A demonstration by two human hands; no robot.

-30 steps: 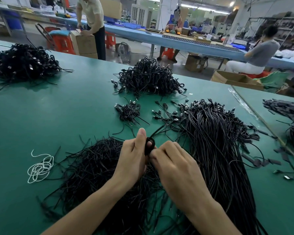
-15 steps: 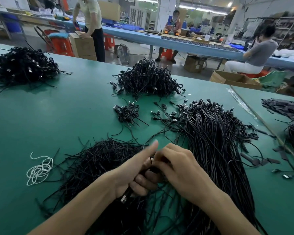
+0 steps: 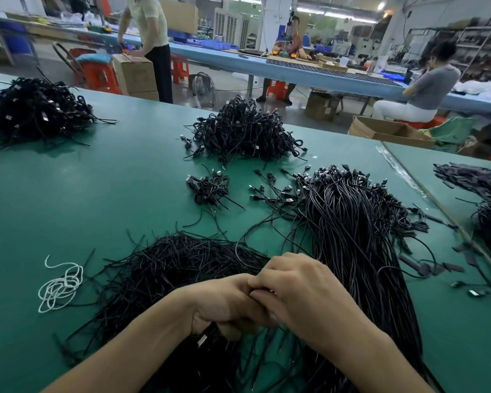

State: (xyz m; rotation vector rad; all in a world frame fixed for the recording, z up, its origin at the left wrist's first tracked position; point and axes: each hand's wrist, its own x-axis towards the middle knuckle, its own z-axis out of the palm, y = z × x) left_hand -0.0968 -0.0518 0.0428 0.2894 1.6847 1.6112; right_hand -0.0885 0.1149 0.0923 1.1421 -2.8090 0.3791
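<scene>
Two hands are seen joined low over the counter [image 3: 119, 194]. A coiled cable [image 3: 202, 339] is gripped in the clenched left hand [image 3: 227, 304], its end showing beneath. The right hand [image 3: 304, 290] is curled against it; its hold cannot be told. The coil should be held tight while bound.

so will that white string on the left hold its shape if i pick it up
Probably not: the string lies in loose, uneven loops with a free end, so it should flop and unravel. It looks thin, so likely very light. Pushed, it would probably bunch up on the table rather than roll.
</scene>
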